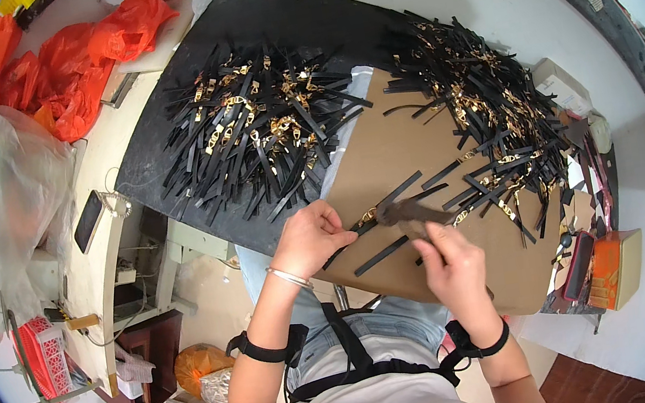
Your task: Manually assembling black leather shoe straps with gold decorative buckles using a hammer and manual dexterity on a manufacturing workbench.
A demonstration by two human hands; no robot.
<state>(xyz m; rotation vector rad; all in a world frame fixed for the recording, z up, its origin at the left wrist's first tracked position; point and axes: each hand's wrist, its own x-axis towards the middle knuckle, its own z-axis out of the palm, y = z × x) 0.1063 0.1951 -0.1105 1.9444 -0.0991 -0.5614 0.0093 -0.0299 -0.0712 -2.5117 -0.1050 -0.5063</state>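
My left hand (311,240) pinches the end of a black strap with a gold link (368,216) at the front edge of a brown board (380,140). In my right hand (455,261) is what looks like a hammer (416,211), its dark head blurred by motion just right of the gold link. Whether the head touches the strap I cannot tell. More black straps (382,255) lie near both hands. A large heap of black straps with gold links (480,89) covers the board's right side, and another heap (255,128) lies on the black tabletop (170,169) to the left.
A pale side table (112,256) at the left holds a phone (89,221) and red plastic bags (65,69). An orange box (616,269) and a dark red case (577,268) stand at the right edge. A white box (562,85) sits against the right wall.
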